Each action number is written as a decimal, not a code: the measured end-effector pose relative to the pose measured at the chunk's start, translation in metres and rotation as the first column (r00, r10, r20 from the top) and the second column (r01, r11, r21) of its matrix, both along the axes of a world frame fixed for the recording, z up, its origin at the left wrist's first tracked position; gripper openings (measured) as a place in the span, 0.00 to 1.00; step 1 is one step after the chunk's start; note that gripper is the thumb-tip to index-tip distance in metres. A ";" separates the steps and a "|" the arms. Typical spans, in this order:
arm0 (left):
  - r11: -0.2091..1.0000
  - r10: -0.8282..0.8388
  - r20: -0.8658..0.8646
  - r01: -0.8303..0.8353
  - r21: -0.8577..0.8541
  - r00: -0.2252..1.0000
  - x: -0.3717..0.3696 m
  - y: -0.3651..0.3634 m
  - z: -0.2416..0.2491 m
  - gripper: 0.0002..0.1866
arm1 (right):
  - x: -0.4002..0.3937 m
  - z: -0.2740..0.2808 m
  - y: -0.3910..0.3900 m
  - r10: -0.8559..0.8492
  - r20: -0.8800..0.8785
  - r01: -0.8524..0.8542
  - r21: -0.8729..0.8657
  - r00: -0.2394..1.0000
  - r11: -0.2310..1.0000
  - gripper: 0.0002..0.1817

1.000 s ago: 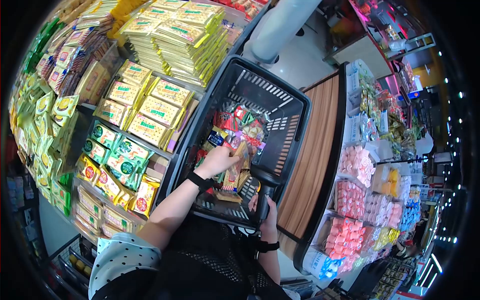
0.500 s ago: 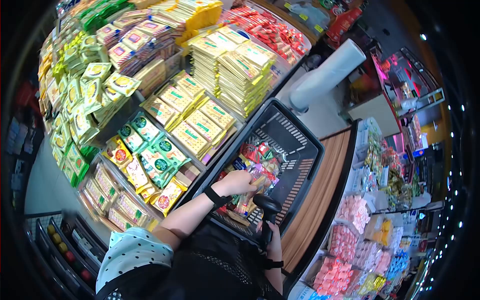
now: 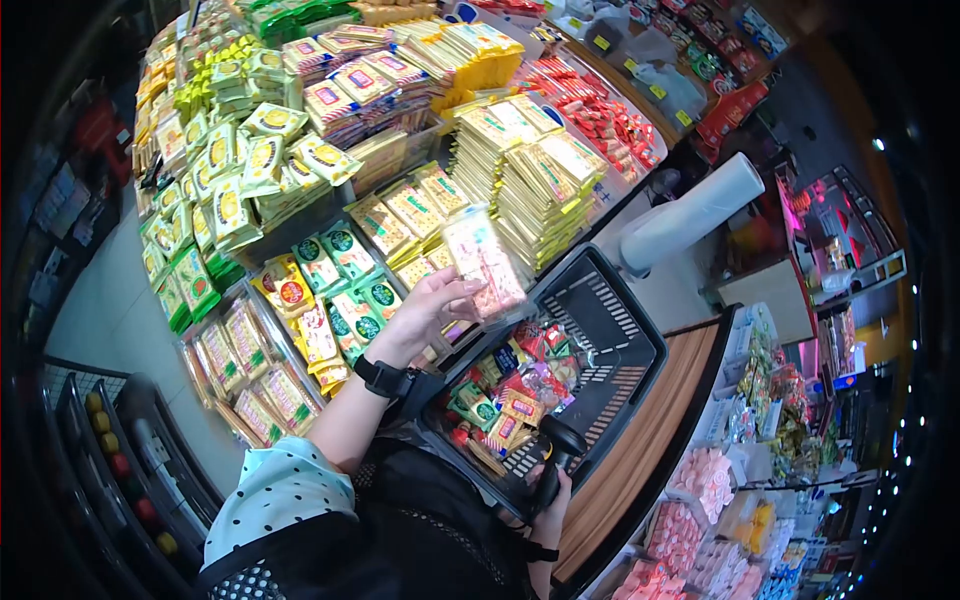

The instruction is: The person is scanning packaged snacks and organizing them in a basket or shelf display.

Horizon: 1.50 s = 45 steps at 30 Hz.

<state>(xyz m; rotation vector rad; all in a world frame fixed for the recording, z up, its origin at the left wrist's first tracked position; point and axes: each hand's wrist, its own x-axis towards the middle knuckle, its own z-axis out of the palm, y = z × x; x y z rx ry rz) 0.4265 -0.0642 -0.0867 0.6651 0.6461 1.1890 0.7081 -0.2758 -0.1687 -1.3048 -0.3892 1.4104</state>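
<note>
My left hand (image 3: 425,312), with a black watch on its wrist, pinches a flat, clear-wrapped packet of pinkish snacks (image 3: 485,265). It holds the packet tilted upright above the display's front edge, beside the basket. Below it stands a dark grey shopping basket (image 3: 640,350) with slotted walls. Inside lie several small snack packets (image 3: 520,405) in red, green, yellow and clear wrappers. My right hand (image 3: 548,500) is wrapped round the basket's black handle (image 3: 562,436) at the near side; some of its fingers are hidden.
Left of the basket, bins hold stacked yellow biscuit packs (image 3: 545,190), green and yellow packets (image 3: 345,280) and lemon-printed packets (image 3: 235,205). A roll of clear plastic bags (image 3: 695,215) stands behind the basket. On the right, a wooden ledge (image 3: 640,430) borders trays of wrapped sweets (image 3: 705,475).
My left hand has risen out of the basket and moved up and left, now with the pinkish packet in it. The view has shifted; my right hand stays on the handle.
</note>
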 end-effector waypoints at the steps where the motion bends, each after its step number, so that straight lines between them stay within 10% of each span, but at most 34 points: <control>1: 0.997 0.058 0.029 -0.057 -0.051 0.998 -0.003 -0.006 0.005 0.16 | -0.001 0.000 -0.001 -0.030 -0.013 0.030 0.000 0.999 1.000 0.23; 9: 0.921 0.353 -0.571 -0.167 0.352 0.741 -0.068 -0.041 0.062 0.08 | -0.007 0.003 -0.004 -0.040 0.026 0.037 0.094 0.999 0.995 0.23; 12: 0.931 0.336 -0.857 -0.002 0.364 0.390 -0.097 -0.073 0.090 0.13 | -0.007 0.003 -0.006 -0.021 0.019 0.019 0.096 1.000 0.995 0.24; 16: 0.970 0.213 -0.977 0.118 0.210 -0.013 -0.117 -0.108 0.105 0.15 | -0.008 0.003 -0.003 -0.032 0.032 0.031 0.045 0.999 0.999 0.22; 26: 0.852 0.102 -0.829 -0.382 0.358 -0.549 -0.191 -0.132 0.035 0.15 | -0.003 -0.001 -0.002 0.083 0.002 -0.083 0.059 0.997 0.995 0.21; 32: 0.885 -0.082 -0.820 -0.420 0.201 -0.566 -0.207 -0.121 -0.041 0.21 | 0.009 -0.011 -0.003 0.096 -0.047 -0.094 0.044 0.994 0.995 0.21; 37: 0.876 -0.006 -0.853 -0.415 0.247 -0.522 -0.188 -0.112 -0.002 0.27 | -0.004 -0.007 -0.001 -0.050 -0.035 0.051 0.017 0.998 0.999 0.22; 42: 0.932 0.324 -0.945 -0.153 0.327 -0.043 -0.097 -0.086 0.055 0.20 | -0.011 0.017 -0.001 -0.029 0.007 0.028 0.035 1.000 0.999 0.22; 45: 0.892 0.192 -0.934 0.343 0.293 0.300 -0.018 -0.072 0.052 0.15 | -0.006 0.013 -0.001 0.002 0.004 -0.002 0.009 1.000 1.000 0.22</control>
